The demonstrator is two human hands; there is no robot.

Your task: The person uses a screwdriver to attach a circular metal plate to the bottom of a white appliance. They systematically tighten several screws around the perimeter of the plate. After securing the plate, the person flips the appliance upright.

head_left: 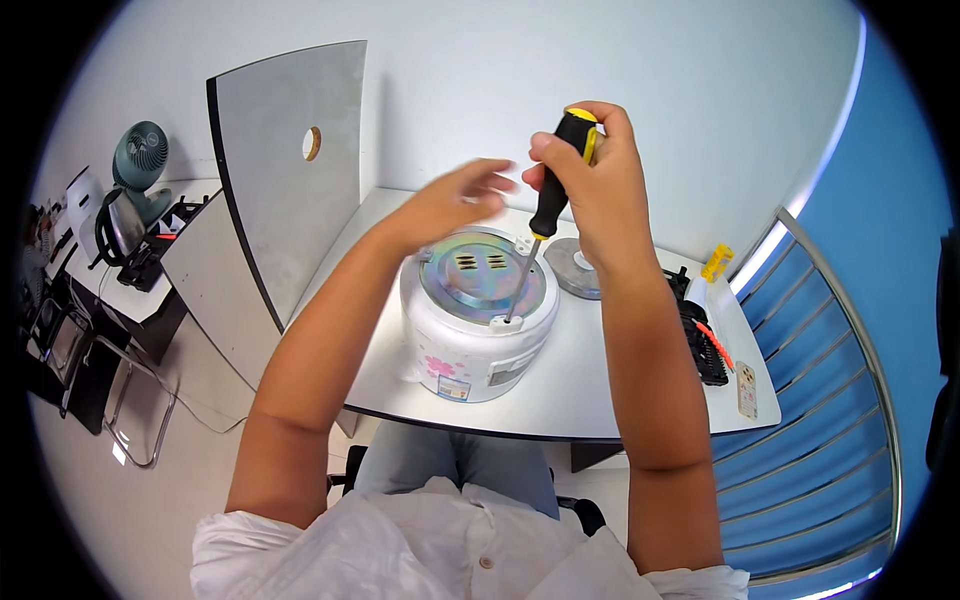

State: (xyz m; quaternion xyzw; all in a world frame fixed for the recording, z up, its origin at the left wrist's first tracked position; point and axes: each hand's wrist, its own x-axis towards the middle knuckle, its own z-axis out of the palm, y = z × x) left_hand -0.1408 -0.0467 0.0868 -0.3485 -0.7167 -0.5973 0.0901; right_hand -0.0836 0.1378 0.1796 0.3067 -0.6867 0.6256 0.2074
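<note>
A white rice cooker (470, 350) with a pink flower print stands upside down on the white table (600, 390), its shiny metal base plate (480, 275) facing up. My right hand (590, 170) grips the black-and-yellow handle of a screwdriver (545, 215). The screwdriver's tip rests on a white tab at the cooker's near rim. My left hand (450, 200) hovers blurred above the far side of the cooker, fingers spread, holding nothing.
A round metal disc (575, 268) lies behind the cooker. A black tool tray (700, 335), a yellow part (716, 262) and a small card (747, 390) lie at the table's right end. A grey partition panel (290, 170) stands left, with a fan (140, 160) beyond. A blue railing (810, 400) runs on the right.
</note>
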